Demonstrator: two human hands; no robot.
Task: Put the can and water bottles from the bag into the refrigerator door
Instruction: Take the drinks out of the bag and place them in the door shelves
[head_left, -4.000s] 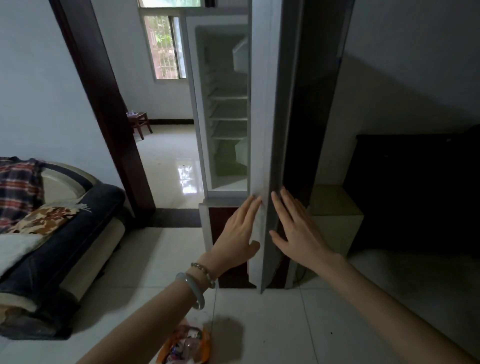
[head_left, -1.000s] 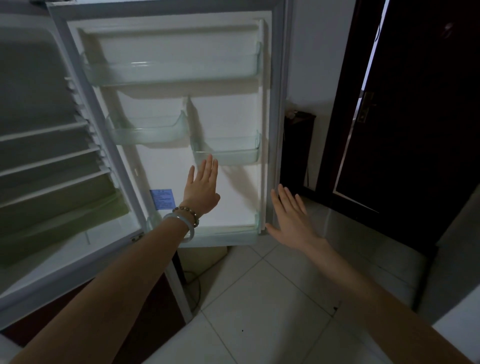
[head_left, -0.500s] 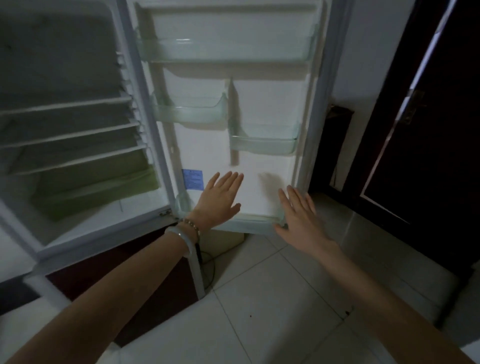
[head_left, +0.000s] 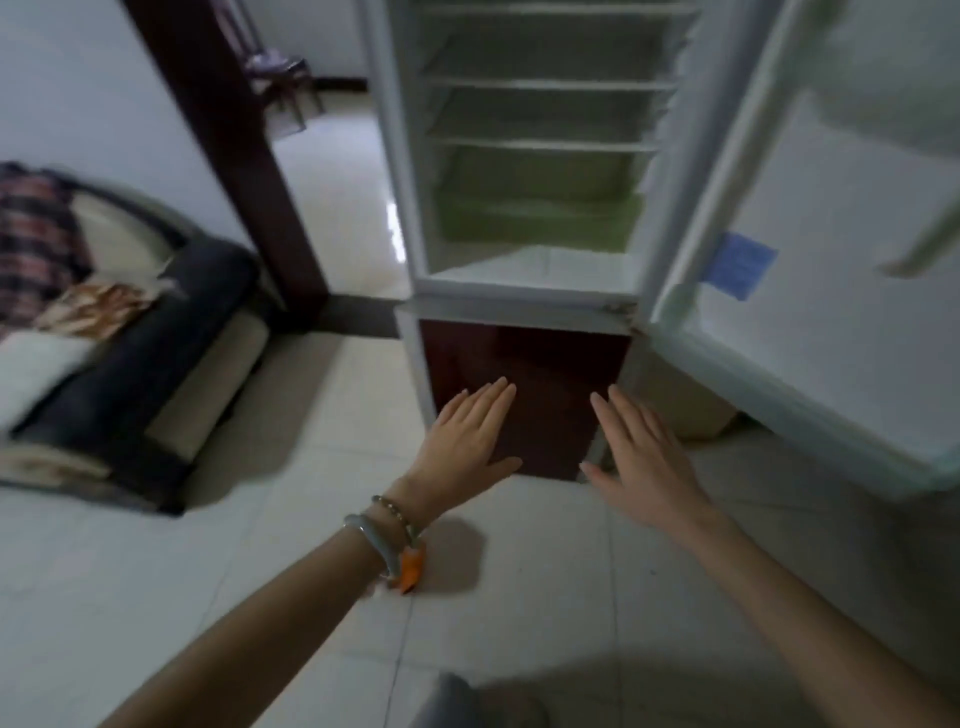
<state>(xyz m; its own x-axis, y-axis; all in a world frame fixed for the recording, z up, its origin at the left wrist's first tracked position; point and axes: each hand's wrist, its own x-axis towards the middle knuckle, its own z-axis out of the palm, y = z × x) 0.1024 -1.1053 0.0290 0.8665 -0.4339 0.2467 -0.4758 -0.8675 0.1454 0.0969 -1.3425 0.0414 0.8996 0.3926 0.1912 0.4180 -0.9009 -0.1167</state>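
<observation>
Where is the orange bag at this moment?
In the head view, the orange bag lies on the tiled floor, mostly hidden under the left wrist, in front of the open refrigerator.

refrigerator (head_left: 530, 171) shown open, bare shelves inside, its door (head_left: 831, 322) swung out to the right with a blue label (head_left: 743, 265) on the inner face. left hand (head_left: 467, 436) and right hand (head_left: 644, 462) held flat and empty, fingers spread, before the dark lower panel (head_left: 535, 374). an orange bag (head_left: 410, 569) is glimpsed on the tiled floor (head_left: 519, 597) under the left wrist; a sofa (head_left: 130, 364) is seen at left.
</observation>
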